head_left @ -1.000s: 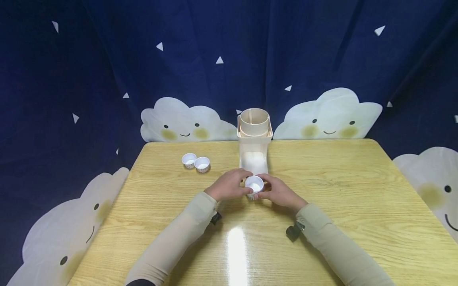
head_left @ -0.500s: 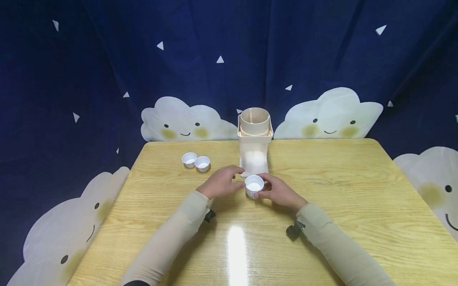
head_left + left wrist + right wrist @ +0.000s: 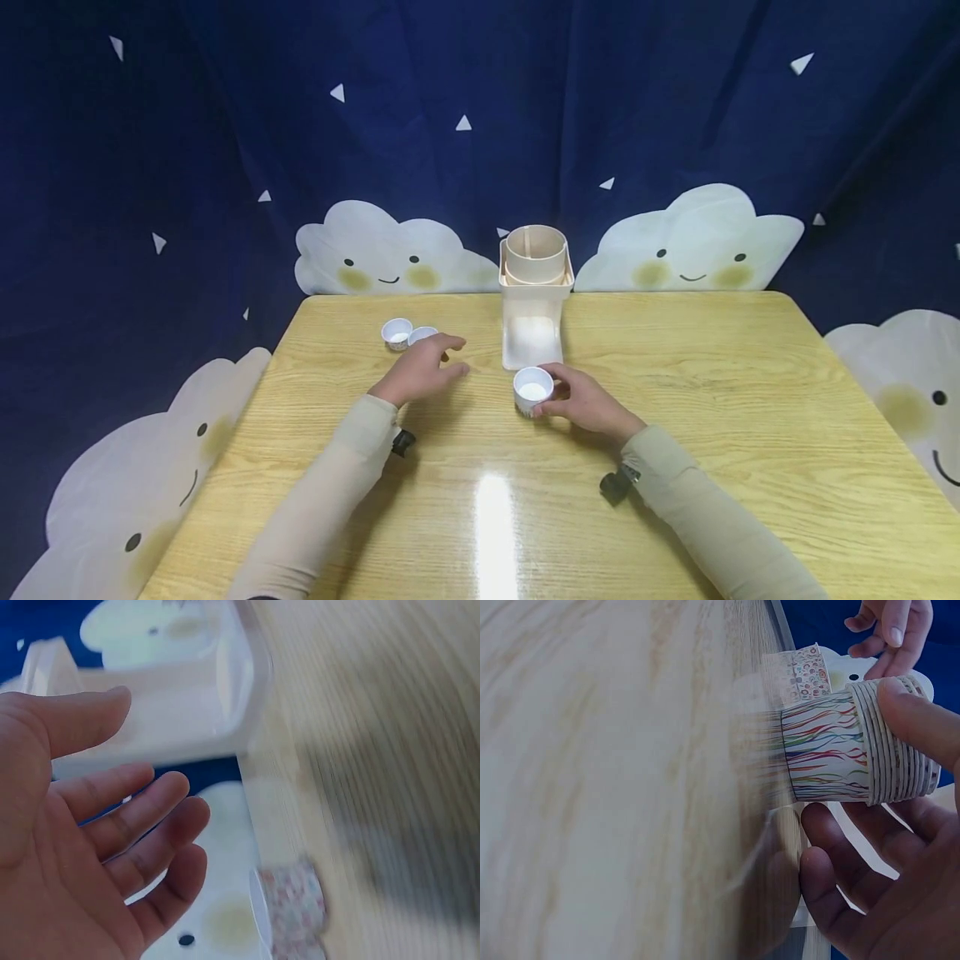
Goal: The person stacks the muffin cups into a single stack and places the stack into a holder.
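Note:
In the head view my right hand [image 3: 588, 406] holds a stack of nested white paper baking cups [image 3: 528, 403] upright on the table. The right wrist view shows its thumb at the stacked rims and fingers on the other side; the outermost cup [image 3: 825, 750] has coloured wavy stripes. My left hand [image 3: 420, 371] is in the air left of the stack, holding nothing, thumb and fingers apart. Behind it sit two flower-patterned baking cups side by side: the left cup [image 3: 397, 335] shows fully, while the hand partly covers the right cup [image 3: 423, 333].
A cream plastic stand [image 3: 532, 312] with a round tube [image 3: 535, 255] on top is at the table's back middle, just behind the stack. The wooden table [image 3: 712, 400] ends at a dark blue curtain [image 3: 480, 75] with clouds.
My left hand has let go of the cup stack and moved left, toward the two flower-patterned cups. My right hand keeps holding the stack in the same spot.

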Action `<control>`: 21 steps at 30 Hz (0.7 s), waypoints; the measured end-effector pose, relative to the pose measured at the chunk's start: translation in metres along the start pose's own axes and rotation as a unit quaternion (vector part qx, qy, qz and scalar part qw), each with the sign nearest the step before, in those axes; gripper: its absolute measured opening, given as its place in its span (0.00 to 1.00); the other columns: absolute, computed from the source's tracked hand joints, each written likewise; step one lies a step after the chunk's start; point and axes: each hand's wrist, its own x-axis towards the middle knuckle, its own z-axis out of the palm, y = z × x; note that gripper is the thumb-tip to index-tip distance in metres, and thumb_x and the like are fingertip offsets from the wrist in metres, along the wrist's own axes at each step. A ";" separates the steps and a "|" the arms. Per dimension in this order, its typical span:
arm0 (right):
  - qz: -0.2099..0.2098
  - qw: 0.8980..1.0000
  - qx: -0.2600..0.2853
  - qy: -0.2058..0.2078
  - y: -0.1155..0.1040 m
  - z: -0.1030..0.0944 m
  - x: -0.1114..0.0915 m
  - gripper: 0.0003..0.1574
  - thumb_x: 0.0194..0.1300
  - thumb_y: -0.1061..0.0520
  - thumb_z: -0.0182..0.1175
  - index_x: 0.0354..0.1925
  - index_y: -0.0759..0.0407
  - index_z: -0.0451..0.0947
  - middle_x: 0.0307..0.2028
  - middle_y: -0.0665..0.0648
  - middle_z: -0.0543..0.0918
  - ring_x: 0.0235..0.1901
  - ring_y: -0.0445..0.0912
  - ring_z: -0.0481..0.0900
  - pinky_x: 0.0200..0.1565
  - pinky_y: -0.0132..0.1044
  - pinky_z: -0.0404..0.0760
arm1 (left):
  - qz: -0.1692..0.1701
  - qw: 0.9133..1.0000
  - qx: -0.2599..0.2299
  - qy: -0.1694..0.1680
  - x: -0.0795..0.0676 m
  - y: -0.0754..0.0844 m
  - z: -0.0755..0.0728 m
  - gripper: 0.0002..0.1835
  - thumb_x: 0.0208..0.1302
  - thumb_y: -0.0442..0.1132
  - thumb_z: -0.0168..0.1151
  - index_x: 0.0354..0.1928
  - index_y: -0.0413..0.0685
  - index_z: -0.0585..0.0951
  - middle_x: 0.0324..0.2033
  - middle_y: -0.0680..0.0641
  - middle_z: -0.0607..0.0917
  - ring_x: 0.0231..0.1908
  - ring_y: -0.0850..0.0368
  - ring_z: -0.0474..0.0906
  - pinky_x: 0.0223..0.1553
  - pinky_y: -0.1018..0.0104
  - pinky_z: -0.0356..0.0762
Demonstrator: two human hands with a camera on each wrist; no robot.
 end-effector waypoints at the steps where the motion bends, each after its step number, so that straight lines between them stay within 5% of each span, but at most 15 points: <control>1: -0.001 1.000 0.001 -0.001 0.000 0.000 0.000 0.42 0.53 0.52 0.76 0.64 0.53 0.72 0.51 0.57 0.82 0.46 0.48 0.81 0.52 0.40 0.76 | -0.004 1.000 -0.006 0.006 -0.001 -0.004 -0.003 0.26 0.69 0.46 0.61 0.65 0.42 0.75 0.62 0.41 0.80 0.53 0.42 0.80 0.54 0.52 0.79; 13: -0.002 1.000 0.002 0.003 -0.004 0.000 -0.001 0.41 0.53 0.55 0.75 0.64 0.55 0.72 0.50 0.58 0.82 0.45 0.48 0.81 0.52 0.41 0.77 | -0.034 0.993 -0.019 0.116 -0.009 -0.045 -0.029 0.22 0.68 0.42 0.61 0.61 0.38 0.78 0.58 0.38 0.82 0.57 0.39 0.77 0.59 0.46 0.75; 21: -0.004 1.000 -0.001 0.003 -0.001 0.000 -0.001 0.41 0.53 0.54 0.75 0.64 0.55 0.72 0.50 0.59 0.82 0.45 0.48 0.81 0.52 0.41 0.77 | -0.099 0.985 0.080 0.121 -0.002 -0.065 -0.052 0.29 0.64 0.45 0.63 0.64 0.37 0.74 0.64 0.34 0.76 0.65 0.34 0.66 0.67 0.41 0.64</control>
